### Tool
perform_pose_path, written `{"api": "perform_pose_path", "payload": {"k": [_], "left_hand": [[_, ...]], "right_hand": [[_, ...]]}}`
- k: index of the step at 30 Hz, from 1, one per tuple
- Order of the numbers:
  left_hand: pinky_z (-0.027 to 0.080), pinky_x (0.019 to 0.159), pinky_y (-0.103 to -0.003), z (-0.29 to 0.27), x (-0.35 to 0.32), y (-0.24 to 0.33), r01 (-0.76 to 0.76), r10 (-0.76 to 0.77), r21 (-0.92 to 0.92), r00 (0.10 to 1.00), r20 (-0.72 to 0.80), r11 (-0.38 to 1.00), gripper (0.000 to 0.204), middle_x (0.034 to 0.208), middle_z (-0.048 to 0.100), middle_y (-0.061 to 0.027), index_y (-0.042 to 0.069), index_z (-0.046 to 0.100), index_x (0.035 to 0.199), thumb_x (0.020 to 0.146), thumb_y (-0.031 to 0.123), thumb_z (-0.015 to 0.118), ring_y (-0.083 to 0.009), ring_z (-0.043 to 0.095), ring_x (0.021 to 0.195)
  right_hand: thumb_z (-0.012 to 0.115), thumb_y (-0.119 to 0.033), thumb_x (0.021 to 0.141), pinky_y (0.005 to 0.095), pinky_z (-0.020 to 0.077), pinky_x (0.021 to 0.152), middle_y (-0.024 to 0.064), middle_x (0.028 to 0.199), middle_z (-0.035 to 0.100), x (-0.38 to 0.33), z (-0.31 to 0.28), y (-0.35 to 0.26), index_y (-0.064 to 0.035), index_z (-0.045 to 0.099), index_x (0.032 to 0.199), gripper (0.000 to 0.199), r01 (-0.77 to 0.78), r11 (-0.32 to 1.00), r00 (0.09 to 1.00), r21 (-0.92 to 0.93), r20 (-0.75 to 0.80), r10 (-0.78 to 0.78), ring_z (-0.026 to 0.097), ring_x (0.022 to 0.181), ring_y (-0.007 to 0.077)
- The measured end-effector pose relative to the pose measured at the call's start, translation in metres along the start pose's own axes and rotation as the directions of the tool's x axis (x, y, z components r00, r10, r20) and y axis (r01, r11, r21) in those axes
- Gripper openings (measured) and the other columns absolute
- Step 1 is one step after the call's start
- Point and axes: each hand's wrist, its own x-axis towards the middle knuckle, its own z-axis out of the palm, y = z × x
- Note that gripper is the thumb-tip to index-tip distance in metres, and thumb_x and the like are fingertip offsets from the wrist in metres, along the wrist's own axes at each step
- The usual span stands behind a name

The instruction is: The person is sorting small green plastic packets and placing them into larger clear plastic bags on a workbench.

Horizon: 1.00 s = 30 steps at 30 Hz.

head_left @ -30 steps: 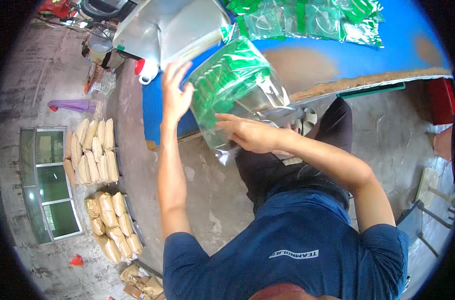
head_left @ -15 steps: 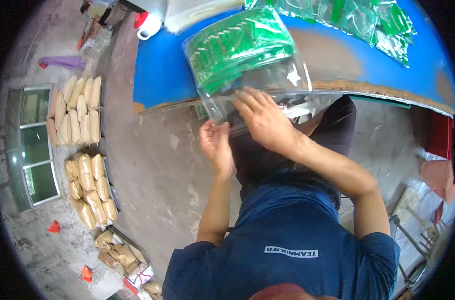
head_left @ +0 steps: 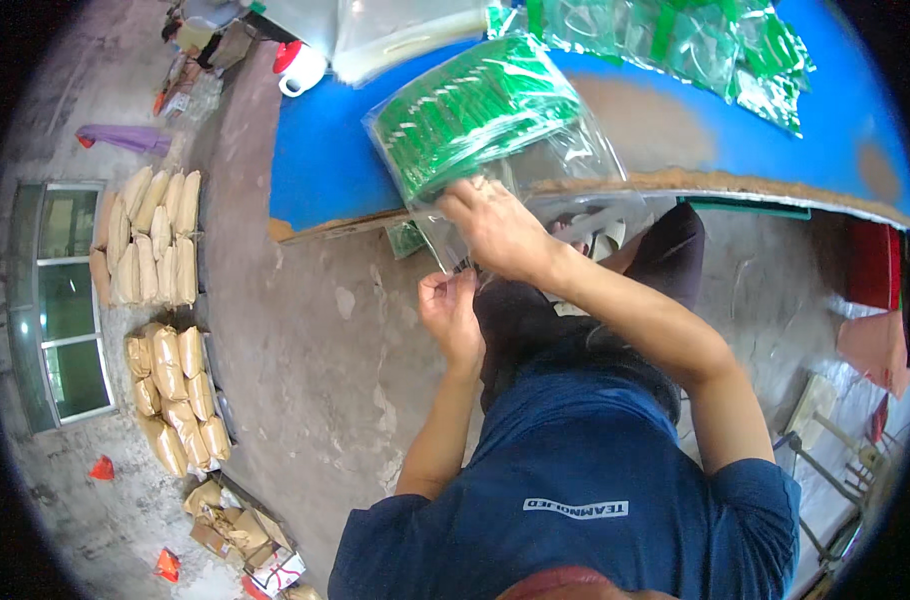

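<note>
A large clear plastic bag (head_left: pixel 565 160) holds a row of green packets (head_left: pixel 480 105). It lies on the blue table (head_left: pixel 325 165), and its open-looking end hangs over the near edge toward my lap. At the bag's lower left corner, my left hand (head_left: pixel 453 318) pinches the film between thumb and fingers. My right hand (head_left: pixel 503 235) has its fingers curled on the bag just below the green packets. Its fingertips are partly hidden, and whether they are inside or outside the film I cannot tell.
At the table's back left are a white mug with a red lid (head_left: pixel 300 68) and a stack of clear bags (head_left: pixel 395 40). Green and clear packets (head_left: pixel 685 45) spread along the far right. A small green packet (head_left: pixel 406 239) shows below the table edge. Filled sacks (head_left: pixel 155 240) stand leftward.
My right hand has moved slightly left and up toward the green packets, its fingers now more curled. My left hand has shifted a little right and nearer me, still on the bag's corner.
</note>
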Motion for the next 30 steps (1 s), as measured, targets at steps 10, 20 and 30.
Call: {"api": "perform_pose_path", "payload": {"k": [10, 20, 30], "left_hand": [[0.052, 0.081, -0.029, 0.0, -0.001, 0.005, 0.043, -0.043, 0.013, 0.999, 0.002, 0.999, 0.026, 0.093, 0.06, -0.0059, 0.005, 0.051, 0.102, 0.087, -0.006, 0.069, -0.0143, 0.062, 0.087], [0.052, 0.093, -0.038, -0.013, -0.014, 0.043, 0.073, -0.064, 0.102, 0.994, -0.089, 0.992, 0.011, 0.101, 0.066, -0.0097, 0.003, 0.056, 0.102, 0.098, 0.011, 0.062, -0.0188, 0.064, 0.095], [0.032, 0.115, -0.045, -0.035, 0.031, 0.066, -0.099, 0.117, 0.347, 0.993, -0.032, 0.933, 0.058, 0.144, 0.048, -0.0226, -0.003, 0.043, 0.144, 0.105, 0.041, 0.043, -0.032, 0.045, 0.135]], "right_hand": [[0.061, -0.003, 0.072, 0.0411, 0.0469, 0.088, 0.0145, 0.107, 0.058, 0.025, 0.015, 0.007, -0.0018, 0.062, 0.111, 0.039, 0.163, 0.975, 0.944, 0.151, -0.311, -0.109, 0.056, 0.099, 0.0352], [0.067, -0.012, 0.084, 0.0437, 0.0527, 0.076, 0.0132, 0.088, 0.066, -0.012, -0.014, -0.002, -0.003, 0.064, 0.097, 0.016, 0.145, 0.903, 0.982, 0.405, 0.055, -0.183, 0.065, 0.085, 0.0347], [0.065, -0.017, 0.085, 0.0477, 0.0509, 0.069, 0.0152, 0.078, 0.066, -0.01, -0.005, -0.018, -0.0035, 0.063, 0.086, 0.014, 0.182, 0.918, 0.941, 0.353, 0.209, -0.267, 0.065, 0.078, 0.0379]]}}
